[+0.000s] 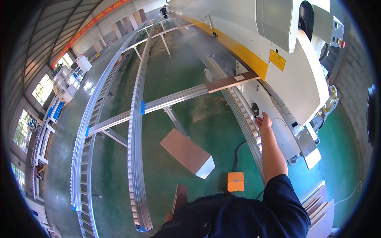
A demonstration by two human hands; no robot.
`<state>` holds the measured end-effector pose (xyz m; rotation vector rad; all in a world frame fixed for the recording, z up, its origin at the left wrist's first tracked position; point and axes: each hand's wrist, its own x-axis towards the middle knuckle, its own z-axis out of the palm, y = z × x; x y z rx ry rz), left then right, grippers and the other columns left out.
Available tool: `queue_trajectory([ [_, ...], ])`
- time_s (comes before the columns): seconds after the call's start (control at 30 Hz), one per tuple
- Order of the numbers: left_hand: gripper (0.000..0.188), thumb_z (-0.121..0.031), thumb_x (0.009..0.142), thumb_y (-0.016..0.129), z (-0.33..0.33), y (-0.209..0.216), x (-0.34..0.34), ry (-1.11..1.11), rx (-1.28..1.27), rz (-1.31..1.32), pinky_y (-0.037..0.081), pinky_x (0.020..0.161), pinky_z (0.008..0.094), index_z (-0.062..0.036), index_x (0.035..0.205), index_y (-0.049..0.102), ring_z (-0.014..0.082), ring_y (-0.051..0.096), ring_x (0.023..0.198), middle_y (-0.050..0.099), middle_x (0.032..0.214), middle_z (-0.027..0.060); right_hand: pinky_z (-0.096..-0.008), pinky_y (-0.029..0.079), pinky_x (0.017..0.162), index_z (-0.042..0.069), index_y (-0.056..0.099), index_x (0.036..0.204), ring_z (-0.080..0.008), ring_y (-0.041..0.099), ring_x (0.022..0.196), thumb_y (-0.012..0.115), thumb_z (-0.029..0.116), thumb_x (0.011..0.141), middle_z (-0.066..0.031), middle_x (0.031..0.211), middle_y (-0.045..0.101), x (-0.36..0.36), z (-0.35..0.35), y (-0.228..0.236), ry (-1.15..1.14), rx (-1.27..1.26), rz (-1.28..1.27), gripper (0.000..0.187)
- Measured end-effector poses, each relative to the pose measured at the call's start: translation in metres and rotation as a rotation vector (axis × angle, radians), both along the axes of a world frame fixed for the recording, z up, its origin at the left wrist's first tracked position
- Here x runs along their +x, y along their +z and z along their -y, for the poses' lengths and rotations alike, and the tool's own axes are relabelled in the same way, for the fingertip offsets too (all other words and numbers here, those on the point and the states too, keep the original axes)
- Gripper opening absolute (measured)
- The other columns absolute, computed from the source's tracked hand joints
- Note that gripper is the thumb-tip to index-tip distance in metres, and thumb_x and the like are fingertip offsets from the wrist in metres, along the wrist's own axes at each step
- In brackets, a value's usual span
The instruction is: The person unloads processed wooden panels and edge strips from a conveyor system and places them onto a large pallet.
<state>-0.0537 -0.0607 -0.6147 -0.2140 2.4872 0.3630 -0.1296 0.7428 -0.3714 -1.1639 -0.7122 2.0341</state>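
Note:
My right hand (264, 122) reaches forward beside the machine, its fingers apart and holding nothing. Just beyond the fingertips is a round black knob (254, 108) on the machine's pale side plate; a small gap seems to separate them. Low by my body, my left hand (168, 217) grips the edge of a narrow brown panel (180, 197); my torso hides most of that hand. Another brown panel (232, 82), with a small white label, lies across the crossbar's end and the machine's infeed. A brown board (185, 152) with a pale end is below the rails.
Long aluminium roller rails (137, 119) run away on the left, joined by a crossbar (166, 100). The white and yellow machine (246, 55) fills the right. An orange box (235, 181) stands on the green floor. Stacked panels (317, 210) are at lower right. A person (163, 12) stands far off.

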Motion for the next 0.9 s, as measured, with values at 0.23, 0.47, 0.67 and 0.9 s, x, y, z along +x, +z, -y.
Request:
queue_trajectory([
  [0.23, 0.044, -0.04, 0.084, 0.065, -0.024, 0.074, 0.021, 0.092, 0.036, 0.042, 0.047, 0.076, 0.0492, -0.0002, 0.101, 0.056, 0.0403, 0.062, 0.092, 0.063, 0.095, 0.0232, -0.0402, 0.058, 0.068, -0.003, 0.04, 0.127, -0.0282, 0.063, 0.078, 0.07, 0.032, 0.082, -0.0175, 0.1, 0.059, -0.036, -0.02, 0.004, -0.029, -0.01, -0.037, 0.064],
  [0.47, 0.052, -0.043, 0.079, 0.073, -0.034, 0.103, 0.031, 0.141, 0.076, -0.011, 0.048, 0.073, 0.044, 0.002, 0.1, 0.055, 0.0357, 0.063, 0.085, 0.064, 0.09, 0.0203, -0.0477, 0.051, 0.093, -0.004, 0.02, 0.142, -0.0368, 0.057, 0.108, 0.072, 0.033, 0.081, -0.0234, 0.124, 0.051, -0.054, -0.017, 0.019, -0.022, -0.118, -0.132, 0.088],
  [0.67, 0.055, -0.042, 0.076, 0.078, -0.122, 0.228, 0.002, 0.284, 0.349, -0.067, 0.049, 0.075, 0.0422, 0.0016, 0.102, 0.055, 0.0303, 0.063, 0.084, 0.064, 0.092, 0.0167, -0.0443, 0.052, 0.09, 0.002, 0.042, 0.13, -0.0295, 0.059, 0.104, 0.068, 0.026, 0.086, -0.0135, 0.114, 0.057, -0.039, -0.03, 0.0, -0.084, -0.101, -0.211, 0.056],
  [0.9, 0.062, -0.041, 0.07, 0.083, -0.068, 0.099, -0.028, 0.258, 0.442, -0.216, 0.049, 0.076, 0.0438, -0.0001, 0.107, 0.055, 0.0339, 0.062, 0.09, 0.064, 0.097, 0.0198, -0.0356, 0.056, 0.074, 0.006, 0.059, 0.104, -0.0254, 0.062, 0.092, 0.066, 0.011, 0.087, -0.01, 0.102, 0.062, -0.018, -0.007, 0.002, -0.142, -0.048, -0.111, 0.019],
])
